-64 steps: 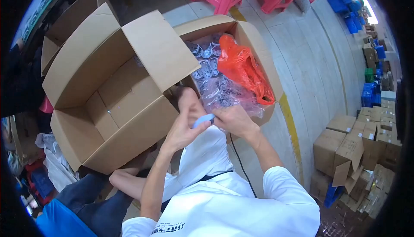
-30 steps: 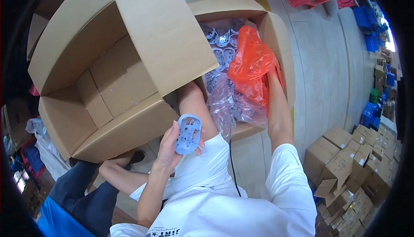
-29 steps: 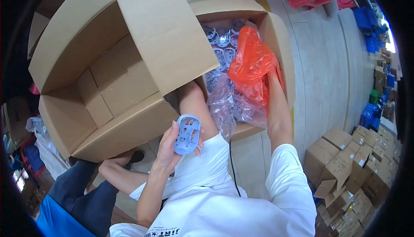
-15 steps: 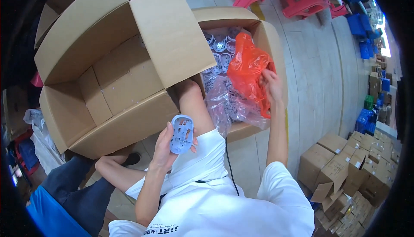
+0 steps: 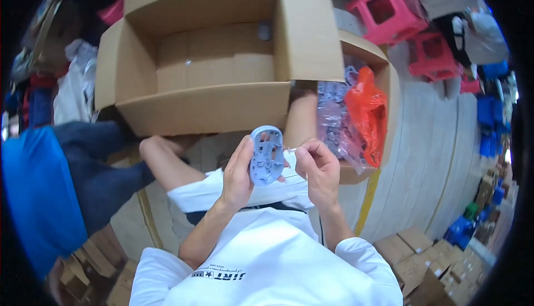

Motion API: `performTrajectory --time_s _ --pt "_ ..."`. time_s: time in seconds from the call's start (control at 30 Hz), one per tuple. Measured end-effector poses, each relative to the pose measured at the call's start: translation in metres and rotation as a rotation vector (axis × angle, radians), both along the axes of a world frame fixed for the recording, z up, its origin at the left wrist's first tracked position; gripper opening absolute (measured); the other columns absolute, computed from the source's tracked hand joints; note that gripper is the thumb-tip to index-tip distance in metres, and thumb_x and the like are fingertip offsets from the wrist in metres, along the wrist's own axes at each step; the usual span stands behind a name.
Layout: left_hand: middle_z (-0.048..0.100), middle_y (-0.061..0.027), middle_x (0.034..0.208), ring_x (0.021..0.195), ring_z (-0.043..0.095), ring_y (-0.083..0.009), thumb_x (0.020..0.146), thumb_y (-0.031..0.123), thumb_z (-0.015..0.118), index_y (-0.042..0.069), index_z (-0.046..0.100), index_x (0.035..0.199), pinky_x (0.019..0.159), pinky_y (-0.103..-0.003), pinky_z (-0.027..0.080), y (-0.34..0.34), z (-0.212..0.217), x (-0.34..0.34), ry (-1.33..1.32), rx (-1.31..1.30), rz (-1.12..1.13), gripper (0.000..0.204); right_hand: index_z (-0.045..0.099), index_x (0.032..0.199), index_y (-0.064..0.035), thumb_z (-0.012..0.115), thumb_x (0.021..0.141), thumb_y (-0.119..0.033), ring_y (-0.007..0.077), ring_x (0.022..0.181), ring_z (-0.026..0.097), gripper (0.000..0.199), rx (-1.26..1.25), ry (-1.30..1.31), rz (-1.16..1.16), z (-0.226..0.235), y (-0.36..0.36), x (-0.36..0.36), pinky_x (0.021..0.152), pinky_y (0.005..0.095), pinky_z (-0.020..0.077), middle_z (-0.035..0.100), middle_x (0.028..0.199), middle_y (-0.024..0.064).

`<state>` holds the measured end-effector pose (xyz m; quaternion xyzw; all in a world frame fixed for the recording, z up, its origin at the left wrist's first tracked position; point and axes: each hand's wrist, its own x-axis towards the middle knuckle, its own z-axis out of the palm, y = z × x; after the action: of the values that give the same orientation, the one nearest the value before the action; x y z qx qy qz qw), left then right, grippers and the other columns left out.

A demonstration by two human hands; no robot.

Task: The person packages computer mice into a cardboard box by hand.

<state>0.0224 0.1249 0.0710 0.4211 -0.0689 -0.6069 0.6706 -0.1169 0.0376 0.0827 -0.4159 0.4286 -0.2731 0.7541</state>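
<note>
Head view: at the centre of the frame, a pale blue-grey oval shell, moulded hollow side toward the camera, held above the person's white shorts. Left hand: grip wrapped round the shell's left edge and back, fingertips showing past its right edge. Right hand, just right of centre: thumb and forefinger pinched on a small thin piece that points toward the shell; too small to identify. Whether piece and shell touch cannot be told.

Step in hand (judged): presenting the small piece to the shell's interior. Next move would call for a steady left grip, the piece turned to suit its seat and guided in lightly; which seat, unclear. A slip from the pinch looks the likeliest fault.

Surroundings: right of centre, a carton with similar shells, clear plastic film and a red bag. Upper middle, a larger open carton. Left edge, a co-worker's blue top. Upper right, pink stools.
</note>
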Motion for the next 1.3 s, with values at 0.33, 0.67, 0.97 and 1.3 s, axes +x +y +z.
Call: performTrajectory --time_s 0.33,0.67,0.97,1.3 --pt "0.052 -0.0169 0.131 0.12 0.053 -0.0223 0.105 0.031 0.033 0.004 0.038 0.138 0.105 -0.036 0.039 0.053 0.012 0.009 0.162 -0.191 0.192 0.042 0.063 0.088 0.0017 0.064 0.089 -0.004 0.0104 0.079 0.043 0.006 -0.374 0.157 0.197 0.011 0.045 0.04 0.069 0.0207 0.0372 0.045 0.088 0.0025" --pt "0.046 -0.0205 0.138 0.127 0.049 -0.0297 0.103 0.033 0.035 0.008 0.033 0.142 0.106 -0.043 0.039 0.064 0.017 0.004 0.136 -0.17 0.192 0.047 0.064 0.084 -0.0011 0.068 0.084 -0.003 0.012 0.077 0.042 0.004 -0.619 0.296 0.237 0.015 0.058 0.039 0.068 0.0222 0.0351 0.045 0.085 0.0024" --pt "0.045 -0.0209 0.139 0.129 0.046 -0.032 0.103 0.035 0.035 0.008 0.032 0.143 0.106 -0.045 0.038 0.059 0.016 -0.001 0.037 -0.185 0.142 0.048 0.065 0.081 -0.0009 0.072 0.075 -0.003 0.0138 0.067 0.043 0.009 -0.916 0.385 0.225 0.021 0.06 0.041 0.059 0.0255 0.0386 0.045 0.076 0.0035" --pt "0.05 -0.0201 0.132 0.122 0.051 -0.0283 0.1 0.024 0.041 0.005 0.037 0.14 0.103 -0.042 0.041 0.06 0.008 -0.008 0.018 -0.13 0.082 0.045 0.066 0.079 -0.001 0.072 0.076 -0.002 0.0148 0.068 0.042 0.007 -0.839 0.376 0.219 0.017 0.058 0.036 0.062 0.0261 0.0381 0.045 0.075 0.003"
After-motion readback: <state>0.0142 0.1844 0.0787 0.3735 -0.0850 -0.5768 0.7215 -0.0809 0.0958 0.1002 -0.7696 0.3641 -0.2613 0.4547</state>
